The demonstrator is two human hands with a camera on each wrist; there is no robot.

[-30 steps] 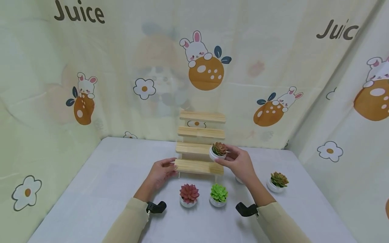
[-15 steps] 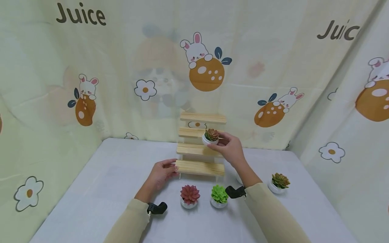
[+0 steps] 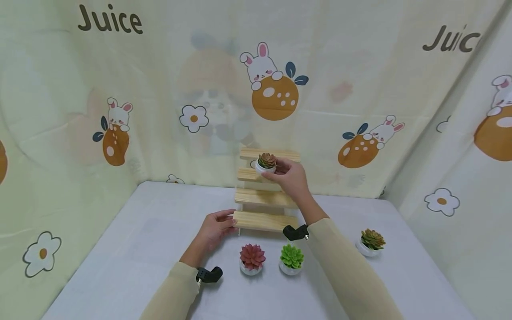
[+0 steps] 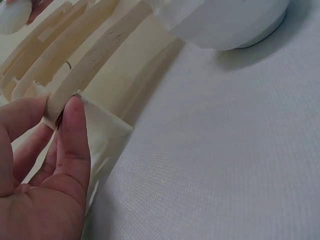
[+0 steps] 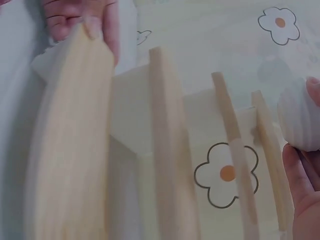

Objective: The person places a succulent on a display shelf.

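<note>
My right hand [image 3: 291, 177] pinches the white pot of a reddish-green succulent [image 3: 266, 162], held up before the upper boards of a wooden tiered shelf [image 3: 266, 197]. In the right wrist view, the ribbed white pot [image 5: 299, 117] appears at the right edge, beside the topmost board and apart from it. At the shelf's lower left, my left hand [image 3: 215, 229] grips the end of the bottom board. The left wrist view shows thumb and fingers [image 4: 74, 130] pinching that board's end [image 4: 85, 70]. No plants stand on the boards that show.
In front of the shelf stand a red potted succulent [image 3: 252, 258] and a bright green one [image 3: 291, 258]. A brownish-green potted succulent [image 3: 371, 242] sits on the white table [image 3: 160, 231] at the right. A printed curtain [image 3: 168, 146] hangs close behind the shelf.
My right hand has lifted the potted succulent up and to the left, from the lower boards to near the top ones. The left hand keeps its grip on the bottom board.
</note>
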